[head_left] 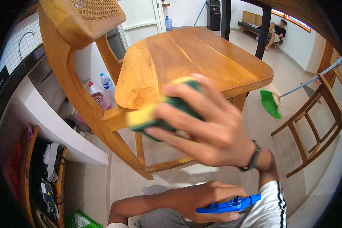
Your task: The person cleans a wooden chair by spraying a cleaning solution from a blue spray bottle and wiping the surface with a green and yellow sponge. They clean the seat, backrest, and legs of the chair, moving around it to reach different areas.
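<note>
A wooden chair with a glossy seat (182, 59) and a woven cane backrest (98, 10) stands before me. My right hand (205, 125), blurred by motion and wearing a dark wristband, grips a yellow and green sponge (142, 116). The sponge is at the near edge of the seat, beside the joint with the curved back leg; whether it touches the wood I cannot tell. Low in the view, over my lap, my left hand (208, 199) is closed around a blue trigger spray head (231, 204). Any bottle below that head is hidden.
A second wooden chair (313, 125) and a green broom (271, 104) are at the right. Shoes fill a wooden rack (61, 182) at lower left. Plastic bottles (106, 81) and a pink basket (98, 98) stand behind the chair. A person (278, 32) sits far back.
</note>
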Motion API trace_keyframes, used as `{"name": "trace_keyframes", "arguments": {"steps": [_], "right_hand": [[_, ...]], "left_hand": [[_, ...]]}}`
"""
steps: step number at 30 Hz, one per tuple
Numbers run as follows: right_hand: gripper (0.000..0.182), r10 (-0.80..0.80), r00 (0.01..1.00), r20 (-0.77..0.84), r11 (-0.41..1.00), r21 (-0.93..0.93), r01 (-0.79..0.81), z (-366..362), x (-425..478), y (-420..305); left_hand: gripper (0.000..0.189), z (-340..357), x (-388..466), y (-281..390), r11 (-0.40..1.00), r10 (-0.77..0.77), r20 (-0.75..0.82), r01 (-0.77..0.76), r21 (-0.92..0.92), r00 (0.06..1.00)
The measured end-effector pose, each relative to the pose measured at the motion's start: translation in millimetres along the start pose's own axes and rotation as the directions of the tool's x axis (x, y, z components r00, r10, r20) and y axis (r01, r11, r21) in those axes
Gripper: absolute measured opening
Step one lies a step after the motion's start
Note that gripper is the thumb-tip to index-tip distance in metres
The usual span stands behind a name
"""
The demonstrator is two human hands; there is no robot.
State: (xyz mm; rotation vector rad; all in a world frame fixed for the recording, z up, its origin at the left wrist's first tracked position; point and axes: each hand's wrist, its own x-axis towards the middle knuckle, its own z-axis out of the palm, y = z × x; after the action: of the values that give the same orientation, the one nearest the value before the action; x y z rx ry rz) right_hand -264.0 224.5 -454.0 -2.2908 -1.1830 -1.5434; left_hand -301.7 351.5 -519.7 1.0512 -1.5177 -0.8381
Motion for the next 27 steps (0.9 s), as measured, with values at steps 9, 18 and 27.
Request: {"name": "trace_keyframes", "arguments": {"steps": [9, 18, 27], "right_hand": [[0.046, -0.041, 0.998, 0.046, 0.736, -0.674, 0.062, -83, -129, 87], [0.051, -0.106, 0.994, -0.011, 0.906, -0.413, 0.092, -46, -94, 67], [0.03, 0.005, 0.974, -0.226, 0.998, 0.069, 0.01, 28, -2, 1]], "left_hand": [[0.043, -9, -17, -9, 0.993, -0.109, 0.002, 0.109, -0.043, 0.994], [0.04, -6, -19, -3, 0.984, -0.157, 0.092, 0.149, 0.096, 0.983], [0.049, -13, -9, -14, 0.944, -0.318, 0.255, 0.28, 0.173, 0.913]]}}
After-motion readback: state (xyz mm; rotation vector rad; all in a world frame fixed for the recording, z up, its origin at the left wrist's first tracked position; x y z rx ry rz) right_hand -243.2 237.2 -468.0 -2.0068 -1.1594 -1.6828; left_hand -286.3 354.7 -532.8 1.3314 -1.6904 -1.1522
